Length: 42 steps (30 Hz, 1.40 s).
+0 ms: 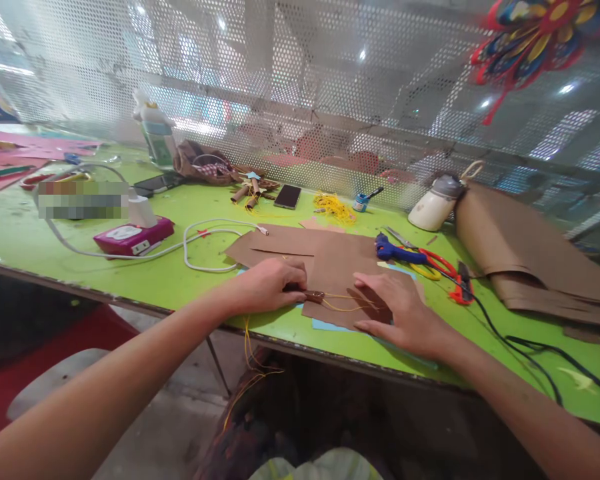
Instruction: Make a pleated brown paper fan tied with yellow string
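My left hand (269,285) rests on the green table (190,273) with its fingers curled, pinching a small brown rolled piece (314,295) at its fingertips. A length of yellow string (343,305) runs from that piece across the brown paper sheet (330,267). My right hand (397,308) lies flat with fingers spread on the brown paper, over the string's far end. A light blue sheet (330,327) shows under the paper's near edge.
A blue glue gun (395,251), red-and-yellow scissors (433,265) and a black cable (520,343) lie right of my hands. A brown paper roll (525,253) and white jug (433,207) sit at right. A pink box (133,238), white cable (200,243), phone (287,196) and yellow string pile (334,208) lie behind.
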Each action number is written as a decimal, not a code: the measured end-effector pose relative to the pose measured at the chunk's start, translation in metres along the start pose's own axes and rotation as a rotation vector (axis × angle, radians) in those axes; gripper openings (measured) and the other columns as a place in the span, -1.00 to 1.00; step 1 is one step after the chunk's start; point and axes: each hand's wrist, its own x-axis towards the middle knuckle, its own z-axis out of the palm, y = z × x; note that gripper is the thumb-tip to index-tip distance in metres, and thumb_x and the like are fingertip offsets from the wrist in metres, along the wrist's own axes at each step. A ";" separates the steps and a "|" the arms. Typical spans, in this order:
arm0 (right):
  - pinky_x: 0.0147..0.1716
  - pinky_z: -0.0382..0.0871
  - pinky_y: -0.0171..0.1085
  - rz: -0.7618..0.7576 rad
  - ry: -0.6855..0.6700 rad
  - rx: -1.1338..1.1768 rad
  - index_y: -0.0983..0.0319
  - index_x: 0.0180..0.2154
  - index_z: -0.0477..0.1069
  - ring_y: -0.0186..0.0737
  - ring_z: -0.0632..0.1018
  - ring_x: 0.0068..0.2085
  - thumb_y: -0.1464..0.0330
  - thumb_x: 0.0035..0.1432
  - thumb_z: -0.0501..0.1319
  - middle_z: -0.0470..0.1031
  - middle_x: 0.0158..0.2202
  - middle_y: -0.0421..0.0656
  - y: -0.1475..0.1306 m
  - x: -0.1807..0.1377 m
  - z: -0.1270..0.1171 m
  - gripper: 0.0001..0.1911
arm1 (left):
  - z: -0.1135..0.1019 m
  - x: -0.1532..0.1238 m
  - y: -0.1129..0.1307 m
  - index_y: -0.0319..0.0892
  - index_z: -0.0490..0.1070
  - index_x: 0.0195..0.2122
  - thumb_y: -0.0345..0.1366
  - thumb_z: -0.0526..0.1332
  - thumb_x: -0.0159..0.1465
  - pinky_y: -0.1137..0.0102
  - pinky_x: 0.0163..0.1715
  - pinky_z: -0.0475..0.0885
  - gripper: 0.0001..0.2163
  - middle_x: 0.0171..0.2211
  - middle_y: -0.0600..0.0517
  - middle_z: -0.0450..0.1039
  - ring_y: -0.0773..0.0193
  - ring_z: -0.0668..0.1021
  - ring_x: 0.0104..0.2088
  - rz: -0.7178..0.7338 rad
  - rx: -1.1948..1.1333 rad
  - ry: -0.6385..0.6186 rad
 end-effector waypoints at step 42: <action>-0.22 0.28 -0.15 -0.137 -0.180 -0.174 0.33 -0.20 0.40 -0.10 0.33 -0.18 0.56 0.12 0.04 0.37 -0.25 0.00 -0.050 0.007 -0.010 -0.76 | -0.003 0.000 0.004 -0.23 0.48 -0.37 -0.30 0.13 0.21 0.50 -0.37 0.28 -0.84 -0.37 -0.01 0.41 0.35 0.44 -0.39 -0.007 0.037 -0.021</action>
